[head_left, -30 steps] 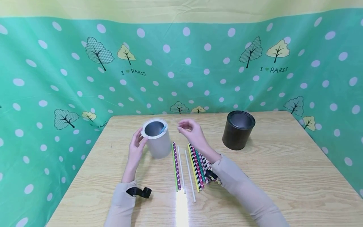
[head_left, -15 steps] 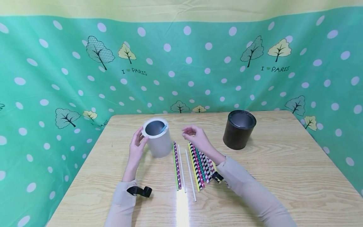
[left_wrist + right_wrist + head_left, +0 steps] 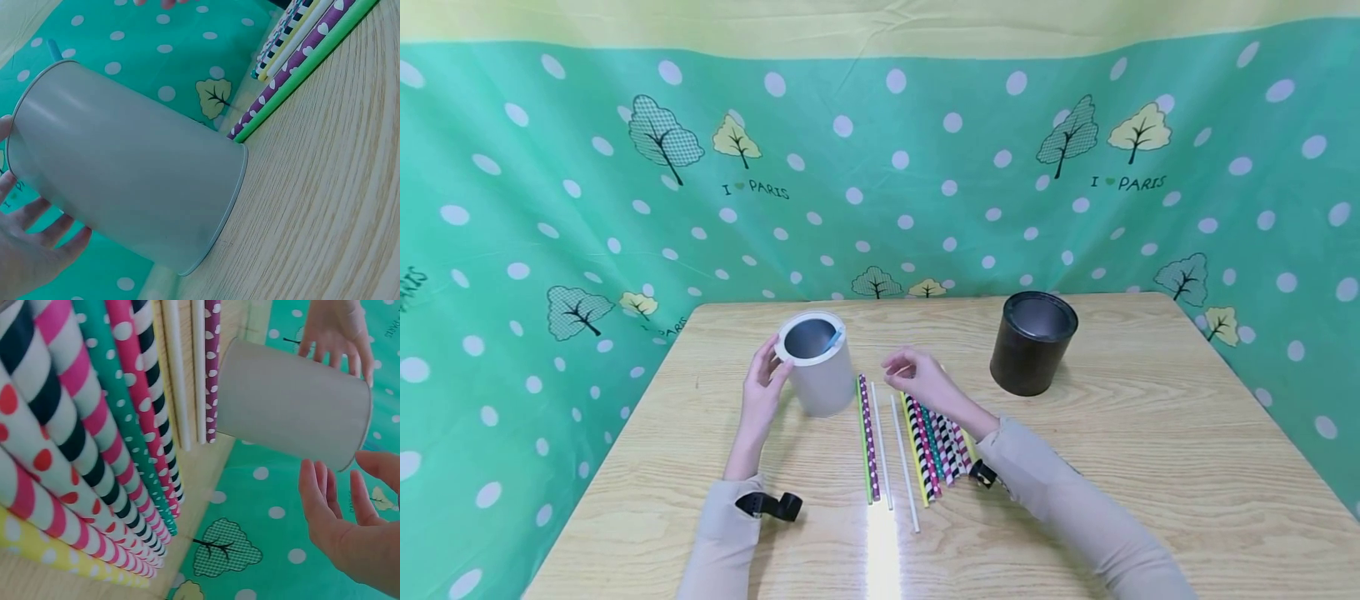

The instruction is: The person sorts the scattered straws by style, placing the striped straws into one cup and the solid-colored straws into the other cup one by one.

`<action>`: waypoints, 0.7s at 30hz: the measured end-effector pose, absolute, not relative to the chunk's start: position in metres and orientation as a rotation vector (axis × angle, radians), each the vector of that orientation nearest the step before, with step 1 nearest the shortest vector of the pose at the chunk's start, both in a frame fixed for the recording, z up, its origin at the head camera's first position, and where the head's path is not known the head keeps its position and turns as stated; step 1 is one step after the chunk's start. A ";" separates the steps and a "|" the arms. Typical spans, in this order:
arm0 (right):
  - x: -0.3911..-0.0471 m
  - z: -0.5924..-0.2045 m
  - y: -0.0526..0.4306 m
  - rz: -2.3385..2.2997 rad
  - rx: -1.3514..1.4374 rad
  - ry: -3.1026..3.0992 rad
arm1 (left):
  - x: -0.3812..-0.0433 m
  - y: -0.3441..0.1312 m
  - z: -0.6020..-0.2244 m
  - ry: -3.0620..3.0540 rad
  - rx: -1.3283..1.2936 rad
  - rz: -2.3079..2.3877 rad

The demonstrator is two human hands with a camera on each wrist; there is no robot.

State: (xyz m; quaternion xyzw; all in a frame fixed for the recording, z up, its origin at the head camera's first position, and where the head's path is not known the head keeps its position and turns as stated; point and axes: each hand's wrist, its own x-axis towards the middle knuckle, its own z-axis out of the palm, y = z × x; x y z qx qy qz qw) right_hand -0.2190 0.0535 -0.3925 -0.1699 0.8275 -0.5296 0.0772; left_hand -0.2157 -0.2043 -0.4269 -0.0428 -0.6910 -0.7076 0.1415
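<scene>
My left hand (image 3: 762, 396) grips the white can (image 3: 822, 390) at its left side, thumb at the rim and fingers spread along the wall. The can stands upright on the table, and a blue straw (image 3: 832, 340) leans inside with its tip at the rim. In the head view, my right hand (image 3: 928, 387) hovers over the far ends of a row of patterned straws (image 3: 934, 454), fingers loosely curled with nothing between them. Two white straws (image 3: 904, 467), a purple dotted straw (image 3: 871, 450) and a green straw (image 3: 863, 458) lie side by side between the hands.
A dark brown can (image 3: 1028, 354) stands upright at the back right of the wooden table (image 3: 1120, 417). Behind the table's far edge hangs a green dotted curtain (image 3: 820, 150).
My right hand has drawn back from beside the white can, to the right and nearer, over the patterned straws. My left hand and both cans have stayed put.
</scene>
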 end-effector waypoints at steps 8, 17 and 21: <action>-0.219 -0.400 0.056 -1.525 -0.559 2.446 | -0.215 -0.205 -0.426 -2.004 -0.120 -2.046; -0.220 -0.411 0.060 -1.469 -0.550 2.400 | -0.215 -0.205 -0.426 -1.996 -0.134 -2.040; -0.221 -0.418 0.061 -1.402 -0.549 2.423 | -0.215 -0.204 -0.426 -1.997 -0.130 -2.028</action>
